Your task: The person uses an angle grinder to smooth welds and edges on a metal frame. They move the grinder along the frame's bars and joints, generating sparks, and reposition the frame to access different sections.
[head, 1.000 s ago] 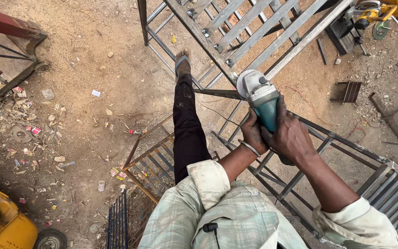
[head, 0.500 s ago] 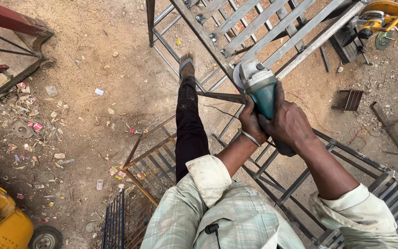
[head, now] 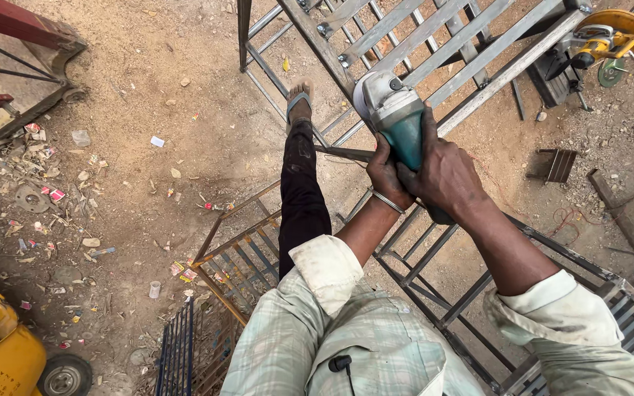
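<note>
Both my hands grip a teal and grey angle grinder held out in front of me. My left hand, with a metal bangle on the wrist, wraps the left side of its body. My right hand clasps the body from the right and above. The grinder's head hangs over a grey steel grille frame lying on the dirt. My left leg in dark trousers stretches forward, its sandalled foot resting by the frame's edge.
More welded frames lie below me and at lower left. A yellow chop saw sits at top right. Litter and scraps cover the sandy ground at left. A yellow vehicle corner shows at bottom left, a red frame at top left.
The grinder and both hands have shifted up and slightly left in view, closer over the grille frame. The view has tilted a little; my grip is unchanged.
</note>
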